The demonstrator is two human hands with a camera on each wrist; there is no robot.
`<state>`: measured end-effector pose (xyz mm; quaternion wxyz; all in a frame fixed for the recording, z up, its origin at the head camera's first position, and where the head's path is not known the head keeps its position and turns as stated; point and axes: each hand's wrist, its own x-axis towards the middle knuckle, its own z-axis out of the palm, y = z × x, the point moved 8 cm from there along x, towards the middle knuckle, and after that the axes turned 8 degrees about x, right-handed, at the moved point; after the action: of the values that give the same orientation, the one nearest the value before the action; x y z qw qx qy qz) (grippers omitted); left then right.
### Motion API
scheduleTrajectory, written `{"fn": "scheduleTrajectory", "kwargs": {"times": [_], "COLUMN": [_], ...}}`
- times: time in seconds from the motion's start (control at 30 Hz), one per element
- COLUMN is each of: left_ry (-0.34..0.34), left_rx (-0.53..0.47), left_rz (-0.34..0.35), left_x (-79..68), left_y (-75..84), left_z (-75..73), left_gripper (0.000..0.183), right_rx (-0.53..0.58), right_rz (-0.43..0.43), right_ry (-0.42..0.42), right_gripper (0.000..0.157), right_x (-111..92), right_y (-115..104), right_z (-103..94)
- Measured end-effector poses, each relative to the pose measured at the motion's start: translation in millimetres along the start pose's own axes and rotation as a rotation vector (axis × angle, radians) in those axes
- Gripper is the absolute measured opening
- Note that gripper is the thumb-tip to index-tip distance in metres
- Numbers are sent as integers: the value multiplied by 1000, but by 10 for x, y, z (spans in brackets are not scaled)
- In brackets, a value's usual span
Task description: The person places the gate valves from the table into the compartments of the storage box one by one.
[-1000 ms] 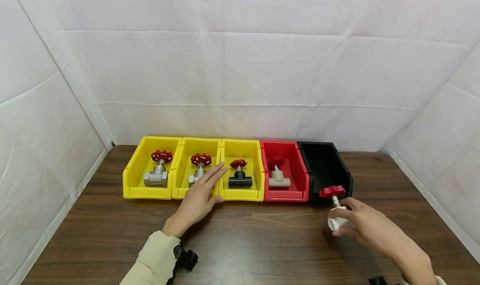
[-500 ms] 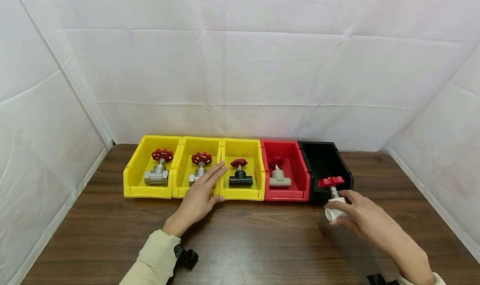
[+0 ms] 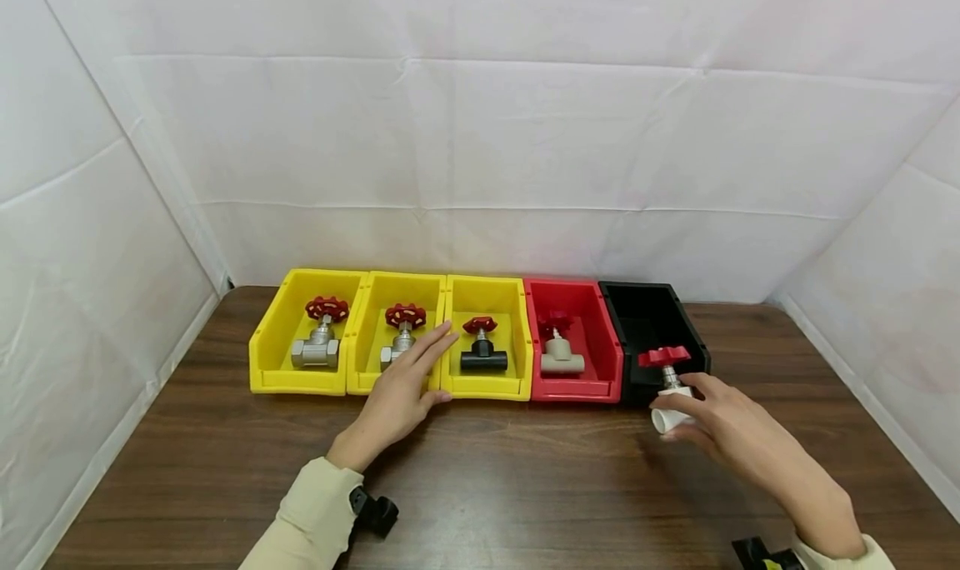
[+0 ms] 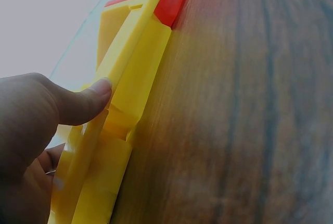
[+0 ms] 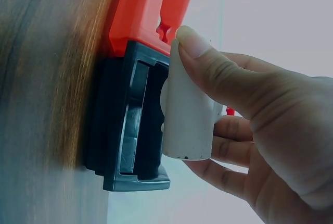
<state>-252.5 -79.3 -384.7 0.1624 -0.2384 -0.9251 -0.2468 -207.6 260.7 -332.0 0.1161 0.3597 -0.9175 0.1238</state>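
Observation:
My right hand (image 3: 738, 427) grips a white valve (image 3: 673, 413) with a red handle by its pipe body, at the front edge of the black bin (image 3: 651, 312). In the right wrist view the thumb presses the white pipe body (image 5: 190, 112), with the other fingers behind it. My left hand (image 3: 396, 403) rests with straight fingers over the middle yellow bin (image 3: 393, 285) and its neighbour; in the left wrist view the thumb (image 4: 86, 101) touches the yellow rim. A silver valve (image 3: 401, 337) with a red handwheel is partly hidden by those fingers.
The row also holds a left yellow bin (image 3: 296, 382) with a silver valve (image 3: 318, 345), a third yellow bin (image 3: 486, 291) with a black valve (image 3: 483, 355), and a red bin (image 3: 573, 295) with a beige valve (image 3: 562, 355). White sheeting (image 3: 450, 137) stands behind and beside the wooden table (image 3: 517, 495).
My right hand has moved the white valve slightly forward, toward the black bin's front edge. My left hand stays in the same place.

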Motion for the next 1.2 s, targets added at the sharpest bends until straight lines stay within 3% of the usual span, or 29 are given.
{"fn": "scheduleTrajectory", "kwargs": {"times": [0.77, 1.2], "left_ry": [-5, -1], "left_rx": [-6, -1], "left_rz": [-2, -1], "left_x": [-5, -5], "left_y": [-2, -5], "left_z": [0, 4], "left_gripper": [79, 80], "right_rx": [2, 7], "right_rz": [52, 23], "right_ry": [-22, 25], "right_gripper": [38, 37], "right_x": [111, 218], "right_y": [135, 210], "right_z": [40, 45]}}
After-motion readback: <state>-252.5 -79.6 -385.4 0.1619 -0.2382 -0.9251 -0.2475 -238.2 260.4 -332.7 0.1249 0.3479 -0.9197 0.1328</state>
